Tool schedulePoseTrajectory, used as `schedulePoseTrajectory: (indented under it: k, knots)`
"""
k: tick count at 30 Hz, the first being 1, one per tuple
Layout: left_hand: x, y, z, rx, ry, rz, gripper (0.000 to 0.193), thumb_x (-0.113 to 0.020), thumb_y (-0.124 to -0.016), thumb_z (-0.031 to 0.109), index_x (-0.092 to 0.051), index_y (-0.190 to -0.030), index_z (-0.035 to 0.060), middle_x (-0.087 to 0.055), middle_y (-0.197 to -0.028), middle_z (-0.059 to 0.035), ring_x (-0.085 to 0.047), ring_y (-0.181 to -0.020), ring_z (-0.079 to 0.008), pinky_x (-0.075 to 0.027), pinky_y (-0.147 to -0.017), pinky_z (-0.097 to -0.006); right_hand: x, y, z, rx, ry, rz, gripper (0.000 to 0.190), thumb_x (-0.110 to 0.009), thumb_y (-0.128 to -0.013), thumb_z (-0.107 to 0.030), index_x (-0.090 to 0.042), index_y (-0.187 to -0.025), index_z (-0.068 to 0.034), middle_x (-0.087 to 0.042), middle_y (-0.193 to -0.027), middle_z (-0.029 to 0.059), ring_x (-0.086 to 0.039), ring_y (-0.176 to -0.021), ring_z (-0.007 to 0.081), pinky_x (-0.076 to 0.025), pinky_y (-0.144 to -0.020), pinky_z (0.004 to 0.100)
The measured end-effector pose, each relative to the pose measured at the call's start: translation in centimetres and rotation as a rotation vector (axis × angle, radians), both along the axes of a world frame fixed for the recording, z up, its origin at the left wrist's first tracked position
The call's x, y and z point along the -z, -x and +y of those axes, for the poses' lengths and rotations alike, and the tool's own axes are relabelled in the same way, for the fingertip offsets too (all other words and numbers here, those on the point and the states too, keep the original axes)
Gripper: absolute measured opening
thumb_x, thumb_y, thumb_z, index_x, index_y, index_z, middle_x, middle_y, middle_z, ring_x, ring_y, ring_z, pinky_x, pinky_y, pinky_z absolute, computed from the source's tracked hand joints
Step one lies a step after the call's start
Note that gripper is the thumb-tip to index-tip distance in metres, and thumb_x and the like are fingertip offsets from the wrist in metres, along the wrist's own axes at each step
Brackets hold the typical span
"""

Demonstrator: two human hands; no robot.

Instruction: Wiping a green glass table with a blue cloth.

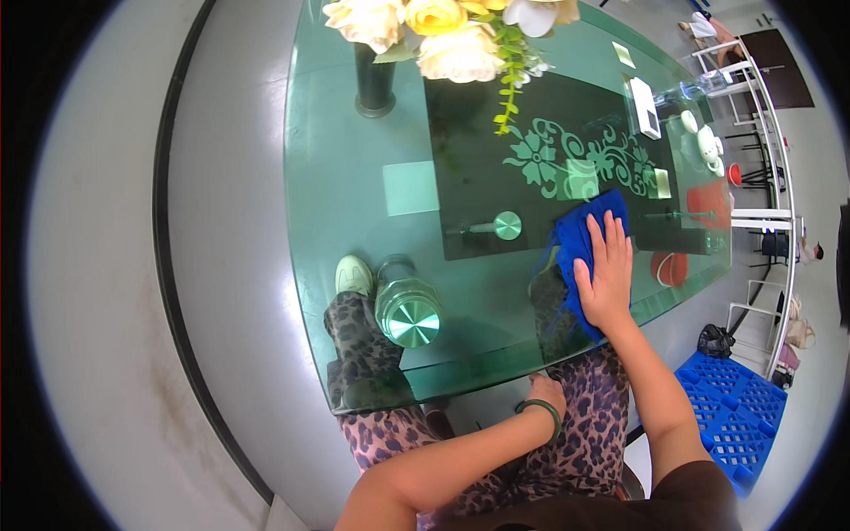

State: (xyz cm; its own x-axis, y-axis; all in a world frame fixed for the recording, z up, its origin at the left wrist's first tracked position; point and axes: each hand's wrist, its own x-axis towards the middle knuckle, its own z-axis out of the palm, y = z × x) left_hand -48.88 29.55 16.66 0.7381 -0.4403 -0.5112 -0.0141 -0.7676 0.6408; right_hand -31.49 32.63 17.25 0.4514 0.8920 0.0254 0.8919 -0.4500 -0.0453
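Note:
A blue cloth lies on the glass tabletop, right of its middle near the front edge. My right hand rests flat on the cloth, fingers extended and slightly apart, pressing it against the glass. Below the table's front edge, my left hand is by my thigh, with a green bangle on the wrist; its fingers are partly hidden, so its grip cannot be made out. Left of the cloth, round metal discs show at the glass supports. A white flower pattern decorates the dark panel.
Artificial flowers stand at the far side. A white box, a clear bottle and a white teapot sit towards the right end. Red buckets show through the glass. A blue plastic pallet lies on the floor; people are in the background.

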Motion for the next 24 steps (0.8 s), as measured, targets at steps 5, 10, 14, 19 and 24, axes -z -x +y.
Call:
schedulePoseTrajectory:
  k: [5,10,14,19,24]
  knots:
    - [0.9,0.6,-0.8,-0.048,-0.025,-0.144,0.035,-0.051,-0.086,0.017,-0.060,-0.116,0.0005,-0.058,-0.112,-0.0150,-0.056,-0.104,-0.0300,-0.040,-0.092,-0.0455,0.8,-1.0,1.4,0.086,-0.032,-0.043,0.060,-0.048,-0.091,-0.037,-0.034,-0.145,-0.015,-0.028,-0.150,0.0181,-0.023,-0.138,0.0386,-0.016,-0.111,0.0539]
    - [-0.1,0.6,0.6,-0.122,0.149,-0.423,0.029,-0.052,-0.081,0.012,-0.063,-0.106,0.0023,-0.060,-0.103,-0.0107,-0.058,-0.096,-0.0256,-0.043,-0.083,-0.0363,0.9,-1.9,2.2,0.117,-0.043,-0.068,0.060,-0.046,-0.092,-0.040,-0.033,-0.145,-0.016,-0.029,-0.149,0.0191,-0.024,-0.138,0.0384,-0.016,-0.111,0.0541]
    - [-1.8,-0.2,2.9,-0.436,0.293,-0.922,0.032,-0.053,-0.079,0.012,-0.060,-0.107,0.0004,-0.058,-0.116,-0.0135,-0.055,-0.107,-0.0276,-0.042,-0.095,-0.0404,1.2,-2.5,2.9,0.128,-0.067,-0.085,0.061,-0.044,-0.092,-0.043,-0.032,-0.145,-0.015,-0.030,-0.148,0.0210,-0.025,-0.138,0.0391,-0.017,-0.111,0.0549]
    - [-3.8,-0.9,7.6,-0.856,0.032,-0.815,0.070,-0.073,-0.067,0.011,-0.043,-0.130,-0.0018,-0.045,-0.133,-0.0190,-0.042,-0.125,-0.0360,-0.029,-0.106,-0.0509,2.0,-3.5,3.4,0.147,-0.097,-0.061,0.061,-0.042,-0.092,-0.045,-0.033,-0.145,-0.015,-0.029,-0.149,0.0214,-0.023,-0.139,0.0390,-0.015,-0.112,0.0560]
    - [-2.7,0.6,8.8,-0.982,-0.313,-0.620,0.076,-0.067,-0.080,0.032,-0.035,-0.139,-0.0024,-0.032,-0.146,-0.0208,-0.026,-0.136,-0.0386,-0.015,-0.111,-0.0559,2.3,-4.7,4.1,0.143,-0.157,-0.045,0.062,-0.041,-0.093,-0.046,-0.033,-0.145,-0.015,-0.028,-0.149,0.0211,-0.022,-0.139,0.0391,-0.013,-0.112,0.0565]
